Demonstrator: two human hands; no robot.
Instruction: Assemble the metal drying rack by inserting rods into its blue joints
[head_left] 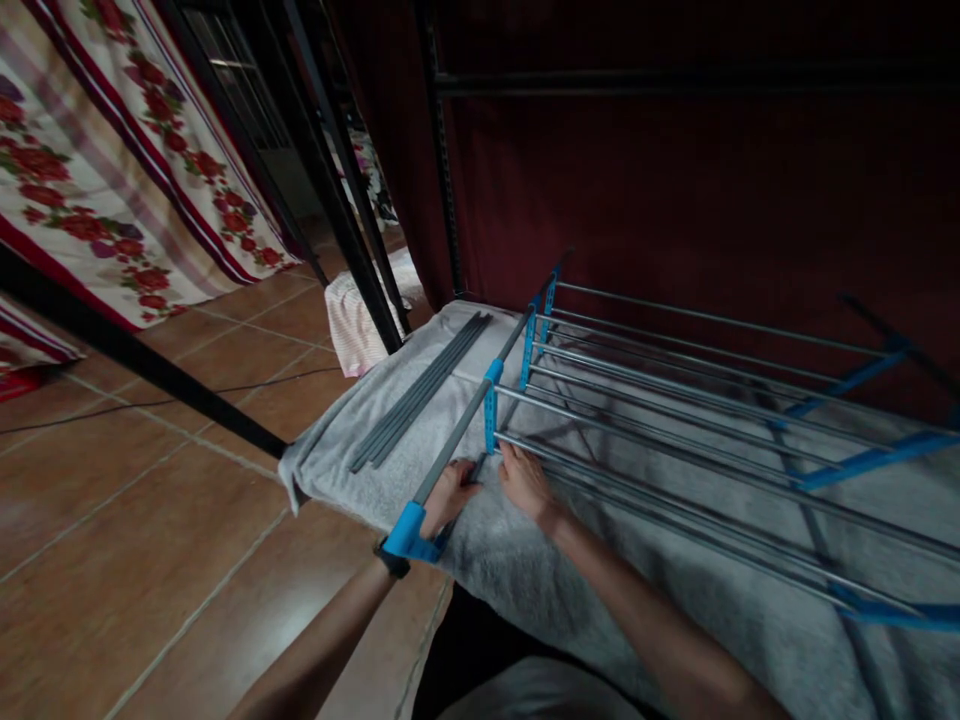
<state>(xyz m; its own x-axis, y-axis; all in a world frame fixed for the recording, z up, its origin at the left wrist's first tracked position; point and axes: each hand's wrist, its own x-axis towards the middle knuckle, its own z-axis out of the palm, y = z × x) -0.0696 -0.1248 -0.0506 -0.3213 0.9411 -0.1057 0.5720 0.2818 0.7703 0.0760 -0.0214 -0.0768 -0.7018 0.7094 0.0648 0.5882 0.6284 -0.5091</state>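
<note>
A partly assembled shoe rack [637, 420], made of grey metal tubes and blue plastic brackets, lies tilted on a grey blanket. My left hand [448, 495] reaches under the rack's near side pole, its fingers curled at a lower grey pole by the blue corner piece [407, 530]. Beside it, my right hand [525, 483] has its bent fingertips on the end of a crossbar tube, just below a blue bracket [490, 420]. The rack partly hides my left hand. Several loose grey tubes [420, 390] lie side by side on the blanket, left of the rack.
The grey blanket [322, 460] covers a low platform with black metal posts [330, 180]. Behind stands a dark red curtain [675, 190]. Brown floor tiles [150, 560] extend at left, with a thin cable [225, 388] across them. A floral curtain [150, 170] hangs at upper left.
</note>
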